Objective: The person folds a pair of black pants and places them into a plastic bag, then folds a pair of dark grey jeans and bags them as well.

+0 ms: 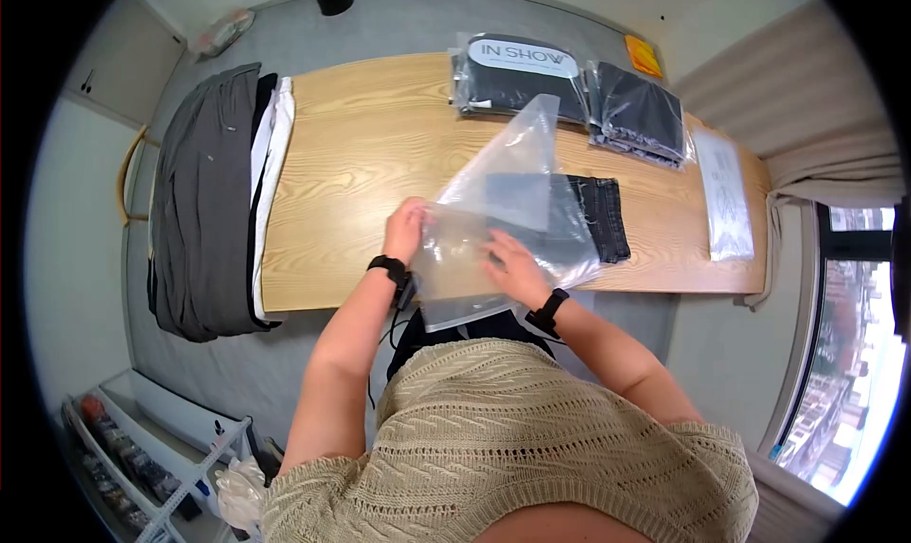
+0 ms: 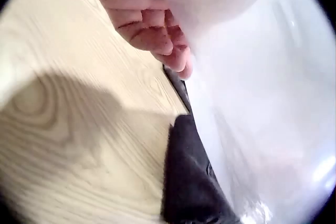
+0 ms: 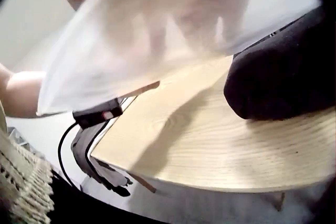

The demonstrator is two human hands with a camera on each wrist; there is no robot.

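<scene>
A large clear plastic bag (image 1: 512, 159) is lifted at a slant over the near side of the table. My left hand (image 1: 406, 228) pinches its left edge; in the left wrist view the fingers (image 2: 152, 40) are curled at the film and the thumb is hidden behind it. On the bag's right part lies my right hand (image 1: 517, 268), fingers spread and loosely straight, showing blurred through the film (image 3: 131, 40) in the right wrist view. Folded dark denim jeans (image 1: 603, 220) with frayed edges lie under the bag, partly covered by it.
Bagged dark garments (image 1: 636, 111) and a package labelled IN SHOW (image 1: 522, 73) lie at the back right. Flat clear bags (image 1: 726, 196) are near the right end. Grey trousers (image 1: 204, 201) and other garments hang over the table's (image 1: 351, 135) left end.
</scene>
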